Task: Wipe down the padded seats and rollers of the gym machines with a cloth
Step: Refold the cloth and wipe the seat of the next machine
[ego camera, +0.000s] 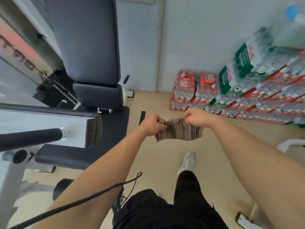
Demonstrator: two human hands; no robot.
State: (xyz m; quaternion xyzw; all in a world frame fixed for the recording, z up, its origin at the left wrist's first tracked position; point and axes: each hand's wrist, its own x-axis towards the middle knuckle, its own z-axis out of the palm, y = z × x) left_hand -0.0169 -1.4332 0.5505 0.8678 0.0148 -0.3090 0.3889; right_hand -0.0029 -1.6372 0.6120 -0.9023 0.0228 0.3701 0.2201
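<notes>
Both closed tight on the striped woven cloth point(179, 130), mid-frame: left hand point(152, 124), right hand point(197, 117). Stretched side to side. Long black padded seat point(79, 156) lower left, nearer left grip.

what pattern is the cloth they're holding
Thin multicoloured stripes on the cloth, seen best in the head view.

Bare forearms, black trousers point(186, 209), a pale grey trainer point(188, 161), thin black cord point(92, 198) dangling.

Both hands point(175, 123) on striped cloth point(179, 132) nr seat point(113, 128).
</notes>
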